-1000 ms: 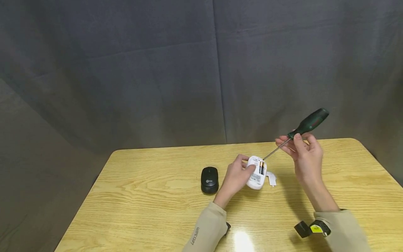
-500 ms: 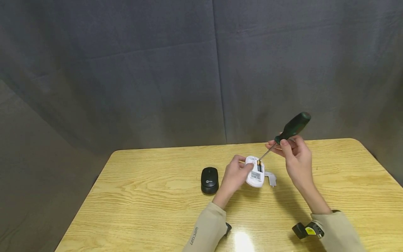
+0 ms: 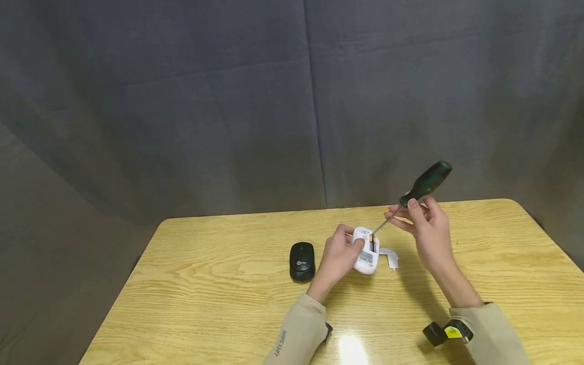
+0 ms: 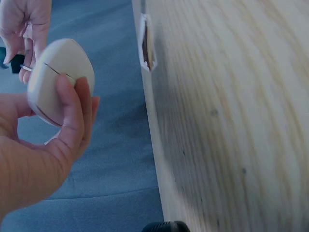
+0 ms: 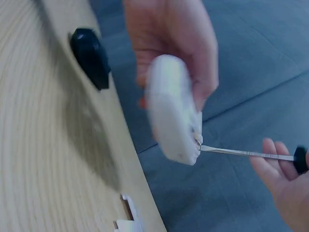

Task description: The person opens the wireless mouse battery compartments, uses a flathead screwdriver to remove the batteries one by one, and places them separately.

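My left hand [image 3: 336,255] grips a white computer mouse [image 3: 365,264] above the table, its underside turned up and its battery compartment uncovered. A battery [image 3: 372,243] with a copper-coloured end shows in the compartment. In the left wrist view, fingers curl round the top of the mouse [image 4: 58,87]. My right hand [image 3: 431,233] pinches a screwdriver [image 3: 426,183] with a dark green handle near where handle meets shaft. Its flat tip [image 5: 203,148] is at the compartment's far end, right at the mouse's edge in the right wrist view.
The white battery cover [image 3: 391,257] lies on the wooden table [image 3: 219,294] just right of the held mouse. A black mouse [image 3: 302,261] stands left of my left hand. A grey cloth [image 3: 228,126] hangs behind the table.
My right hand has moved left and slightly down with the screwdriver, mostly in the first half second. The white mouse has shifted slightly left. The cover and black mouse remain on the table.
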Available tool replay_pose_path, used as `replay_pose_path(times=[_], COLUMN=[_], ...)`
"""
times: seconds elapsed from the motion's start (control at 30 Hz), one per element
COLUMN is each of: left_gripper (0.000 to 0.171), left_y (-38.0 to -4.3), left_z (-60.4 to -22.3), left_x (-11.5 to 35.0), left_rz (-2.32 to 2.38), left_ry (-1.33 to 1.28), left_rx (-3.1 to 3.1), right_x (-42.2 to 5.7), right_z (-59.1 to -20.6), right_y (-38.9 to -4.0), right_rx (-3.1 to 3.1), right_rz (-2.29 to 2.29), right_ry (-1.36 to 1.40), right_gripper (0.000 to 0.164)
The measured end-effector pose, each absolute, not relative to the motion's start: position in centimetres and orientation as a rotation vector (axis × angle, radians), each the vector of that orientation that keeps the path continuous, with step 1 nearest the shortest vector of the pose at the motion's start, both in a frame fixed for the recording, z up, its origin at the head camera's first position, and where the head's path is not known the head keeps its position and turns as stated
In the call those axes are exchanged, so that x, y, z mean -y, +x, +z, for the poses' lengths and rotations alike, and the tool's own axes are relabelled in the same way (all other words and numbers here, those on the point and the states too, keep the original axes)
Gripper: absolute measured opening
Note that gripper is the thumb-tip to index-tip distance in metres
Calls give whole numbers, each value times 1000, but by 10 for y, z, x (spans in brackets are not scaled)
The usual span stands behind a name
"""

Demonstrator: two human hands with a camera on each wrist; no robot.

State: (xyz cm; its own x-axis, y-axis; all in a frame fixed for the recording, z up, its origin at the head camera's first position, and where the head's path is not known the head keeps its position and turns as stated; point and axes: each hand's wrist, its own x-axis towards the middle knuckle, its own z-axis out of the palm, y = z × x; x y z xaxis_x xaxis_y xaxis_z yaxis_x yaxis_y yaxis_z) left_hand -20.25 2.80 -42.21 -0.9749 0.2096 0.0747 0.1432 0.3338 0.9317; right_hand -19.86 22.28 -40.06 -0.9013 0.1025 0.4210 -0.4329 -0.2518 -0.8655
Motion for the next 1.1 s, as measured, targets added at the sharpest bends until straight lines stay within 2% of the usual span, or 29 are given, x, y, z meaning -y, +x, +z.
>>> replay_pose_path(times=[0.3,0.63,0.93,1.0,1.1], left_gripper=[30,31,36,37,38], left_y=[-196,-194,-198,-198,-198], left_z=[-419,-417,-415,-414,-414], left_x=[-36,-38,-30,-30,-30], left_rz=[1496,1480,1765,1784,1799], left_ry=[376,383,277,280,278], left_rx=[-2737,-2751,-2566,-2546,-2527], right_x=[-244,-257,-279,-284,-287], right_z=[-399,-394,-398,-401,-407], right_y=[-199,-198,-202,-204,-207], right_rx=[1357,1287,1890,2108,2391], right_rz=[2605,2712,2536,2431,2244], right_ry=[193,139,34,11,11], right_gripper=[18,17,8,15,34])
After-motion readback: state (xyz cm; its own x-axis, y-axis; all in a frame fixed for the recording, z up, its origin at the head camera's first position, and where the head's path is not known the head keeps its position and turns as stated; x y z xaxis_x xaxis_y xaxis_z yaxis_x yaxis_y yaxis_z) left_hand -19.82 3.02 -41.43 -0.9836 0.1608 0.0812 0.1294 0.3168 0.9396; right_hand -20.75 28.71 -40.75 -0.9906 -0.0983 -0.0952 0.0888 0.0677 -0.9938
